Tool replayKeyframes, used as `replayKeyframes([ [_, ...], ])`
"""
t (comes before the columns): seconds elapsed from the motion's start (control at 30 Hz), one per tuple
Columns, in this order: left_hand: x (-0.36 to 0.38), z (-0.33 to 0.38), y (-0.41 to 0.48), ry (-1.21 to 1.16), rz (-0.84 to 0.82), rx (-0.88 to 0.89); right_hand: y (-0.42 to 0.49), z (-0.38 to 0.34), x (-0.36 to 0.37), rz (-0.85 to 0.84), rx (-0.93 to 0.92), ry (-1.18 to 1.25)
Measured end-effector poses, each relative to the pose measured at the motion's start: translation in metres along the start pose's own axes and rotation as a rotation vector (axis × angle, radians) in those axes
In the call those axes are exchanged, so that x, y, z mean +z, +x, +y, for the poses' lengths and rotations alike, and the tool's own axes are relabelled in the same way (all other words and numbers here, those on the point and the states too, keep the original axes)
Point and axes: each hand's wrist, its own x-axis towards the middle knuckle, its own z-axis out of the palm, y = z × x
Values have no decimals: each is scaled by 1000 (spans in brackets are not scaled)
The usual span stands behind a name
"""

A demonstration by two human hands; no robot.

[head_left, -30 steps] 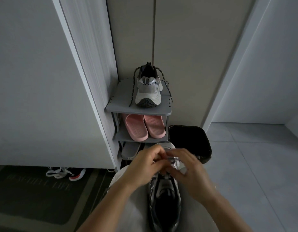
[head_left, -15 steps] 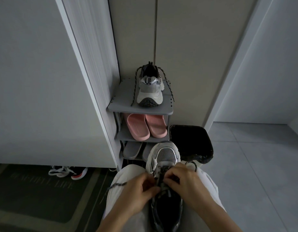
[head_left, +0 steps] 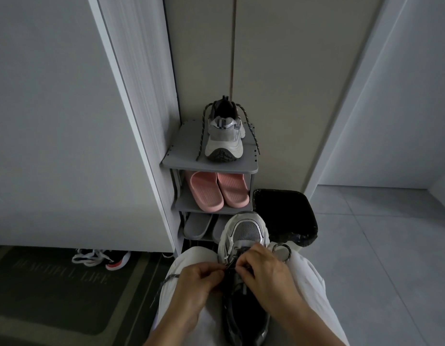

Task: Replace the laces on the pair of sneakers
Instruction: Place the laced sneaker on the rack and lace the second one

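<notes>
A grey and silver sneaker [head_left: 245,233] lies on my lap, toe pointing away from me. My left hand [head_left: 199,283] and my right hand [head_left: 264,273] meet over its eyelets, and each pinches the dark speckled lace [head_left: 229,264] there. One lace end trails off my left thigh [head_left: 164,283] and a loop of it shows to the right [head_left: 282,250]. The second sneaker [head_left: 225,139] stands heel toward me on the top of the shoe rack [head_left: 181,158], with its dark lace hanging loose down both sides.
Pink slippers [head_left: 217,191] fill the rack's middle shelf, grey slippers [head_left: 197,226] the one below. A black bin [head_left: 286,213] stands right of the rack on the tiled floor. A red and black shoe [head_left: 104,259] lies under the cabinet at left, by a dark mat [head_left: 54,290].
Both hands have come down toward me, from the toe end of the sneaker to its middle eyelets. The toe is now uncovered. The view has tilted slightly down.
</notes>
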Motion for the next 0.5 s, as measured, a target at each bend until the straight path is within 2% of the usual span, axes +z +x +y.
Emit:
replayKeyframes([
  [0.17, 2, -1, -1, 7, 22, 19, 7, -4, -10, -85, -32, -39],
  [0.5, 3, -1, -2, 96, 34, 72, 4, -3, -5, -87, -72, -39],
])
